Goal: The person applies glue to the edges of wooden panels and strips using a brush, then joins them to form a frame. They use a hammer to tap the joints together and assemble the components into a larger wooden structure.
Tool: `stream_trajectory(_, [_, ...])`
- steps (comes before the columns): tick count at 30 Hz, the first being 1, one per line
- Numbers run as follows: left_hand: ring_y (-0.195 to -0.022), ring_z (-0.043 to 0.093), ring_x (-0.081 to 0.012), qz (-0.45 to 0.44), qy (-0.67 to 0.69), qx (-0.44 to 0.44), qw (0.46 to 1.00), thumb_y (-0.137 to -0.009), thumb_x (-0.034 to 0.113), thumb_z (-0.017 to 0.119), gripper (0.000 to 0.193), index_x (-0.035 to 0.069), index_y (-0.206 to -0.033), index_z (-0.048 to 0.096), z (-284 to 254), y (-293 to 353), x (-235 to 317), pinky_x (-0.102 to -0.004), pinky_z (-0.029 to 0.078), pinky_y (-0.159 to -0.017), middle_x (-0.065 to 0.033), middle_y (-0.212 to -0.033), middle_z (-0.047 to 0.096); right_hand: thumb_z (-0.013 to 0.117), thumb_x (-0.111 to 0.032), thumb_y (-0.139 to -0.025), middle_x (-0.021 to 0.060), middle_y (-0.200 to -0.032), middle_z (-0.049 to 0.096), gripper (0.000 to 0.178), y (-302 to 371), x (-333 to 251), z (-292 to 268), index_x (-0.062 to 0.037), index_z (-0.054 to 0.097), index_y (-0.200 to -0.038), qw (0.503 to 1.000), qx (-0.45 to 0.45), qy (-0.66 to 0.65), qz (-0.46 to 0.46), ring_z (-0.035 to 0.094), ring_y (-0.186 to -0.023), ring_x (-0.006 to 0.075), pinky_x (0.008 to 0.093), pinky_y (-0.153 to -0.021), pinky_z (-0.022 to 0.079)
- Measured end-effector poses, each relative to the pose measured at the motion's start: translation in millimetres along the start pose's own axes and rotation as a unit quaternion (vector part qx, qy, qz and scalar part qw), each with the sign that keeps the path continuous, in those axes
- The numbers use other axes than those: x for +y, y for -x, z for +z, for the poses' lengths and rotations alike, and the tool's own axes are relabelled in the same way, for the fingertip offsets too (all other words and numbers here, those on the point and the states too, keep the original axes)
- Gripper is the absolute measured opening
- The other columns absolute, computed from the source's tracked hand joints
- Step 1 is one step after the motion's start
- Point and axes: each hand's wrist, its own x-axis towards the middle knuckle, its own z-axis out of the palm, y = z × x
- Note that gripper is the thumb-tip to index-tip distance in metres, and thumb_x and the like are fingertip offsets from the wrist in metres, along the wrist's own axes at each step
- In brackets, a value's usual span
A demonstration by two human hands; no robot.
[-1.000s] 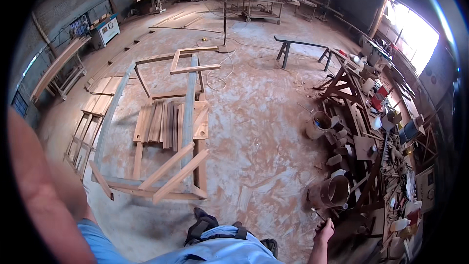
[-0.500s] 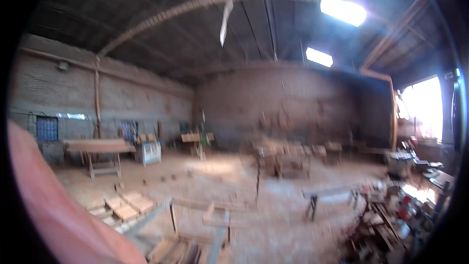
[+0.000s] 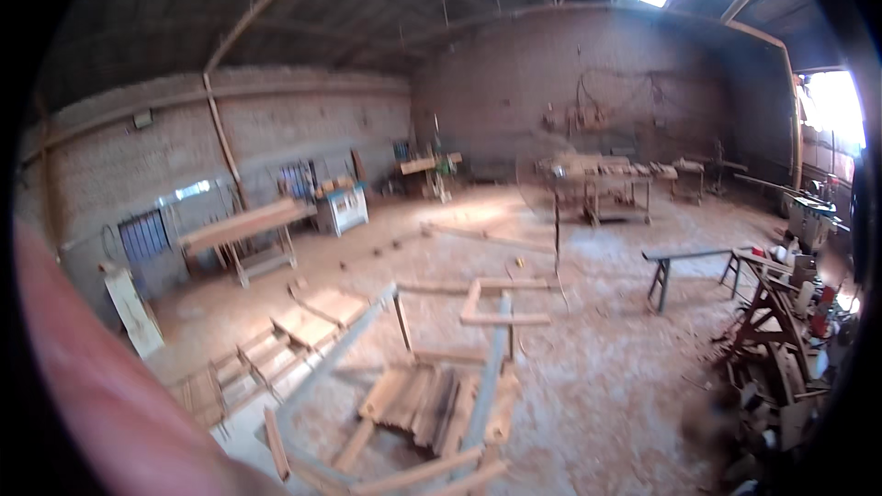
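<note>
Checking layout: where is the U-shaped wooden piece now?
In the head view, the U-shaped wooden piece is just right of centre, at the far right corner of the frame, beyond the stacked boards.

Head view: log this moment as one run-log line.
left arm: blurred, near camera | left hand: out of view | right hand: out of view | ahead: frame with grey rails, boards visible between them
</note>
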Motion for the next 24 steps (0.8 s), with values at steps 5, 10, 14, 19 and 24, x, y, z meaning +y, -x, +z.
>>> stream_trajectory(5, [-0.089, 0.056, -0.025, 0.046, 0.132, 0.098, 0.985, -0.088, 0.007, 0.054, 0.022, -0.001, -0.108, 0.051, 60, -10, 24, -0.0371, 0.047, -0.081, -0.0168, -0.108, 0.056, 0.059, -0.032, -0.089, -0.0005, -0.069, 0.051, 0.022, 92, -14, -110, -0.0114, 0.055, -0.081, 0.993, 0.115, 0.031, 0.012, 0.047, -0.06, 0.0126, 0.0286, -0.05, 0.038])
stream_trajectory(10, [-0.088, 0.055, -0.0251, 0.114, 0.221, 0.145, 0.958, -0.087, 0.006, 0.054, 0.021, -0.001, -0.107, 0.051, 54, 58, 35, -0.0377, 0.047, -0.08, -0.0169, -0.107, 0.055, 0.058, -0.031, -0.089, 0.002, -0.074, 0.057, 0.022, 47, 7, -19, -0.0084, 0.061, -0.089, 0.999, -0.006, 0.043, 0.018, 0.052, -0.064, 0.014, 0.0297, -0.055, 0.042])
stream_trajectory(14, [-0.087, 0.055, -0.0253, 0.068, 0.387, 0.208, 0.896, -0.087, 0.006, 0.054, 0.02, -0.001, -0.106, 0.051, 89, 106, 83, -0.0381, 0.047, -0.08, -0.017, -0.107, 0.055, 0.058, -0.027, -0.091, 0.0029, -0.071, 0.055, 0.02, 63, 9, -10, -0.0075, 0.059, -0.086, 0.998, 0.041, 0.009, 0.04, 0.053, -0.061, 0.0151, 0.0286, -0.051, 0.042])
stream_trajectory(19, [-0.117, 0.051, -0.0338, -0.404, 0.446, -0.316, 0.734, -0.078, 0.01, 0.065, 0.052, -0.002, -0.126, 0.047, 260, 322, 162, -0.0396, 0.039, -0.101, -0.0215, -0.124, 0.053, 0.059, -0.031, -0.091, 0.0019, -0.072, 0.054, 0.024, 93, -23, 18, -0.0069, 0.059, -0.087, 0.992, 0.096, 0.069, 0.053, 0.05, -0.058, 0.014, 0.0287, -0.049, 0.041])
stream_trajectory(24, [-0.097, 0.06, -0.0257, -0.335, 0.424, -0.541, 0.644, -0.089, 0.031, 0.06, 0.048, -0.003, -0.122, 0.054, 293, 548, 206, -0.0325, 0.048, -0.085, -0.0184, -0.112, 0.061, 0.056, -0.019, -0.09, 0.0084, -0.069, 0.06, 0.017, 64, -2, -11, -0.0025, 0.059, -0.084, 0.992, 0.123, 0.006, 0.036, 0.058, -0.053, 0.0155, 0.0278, -0.041, 0.047])
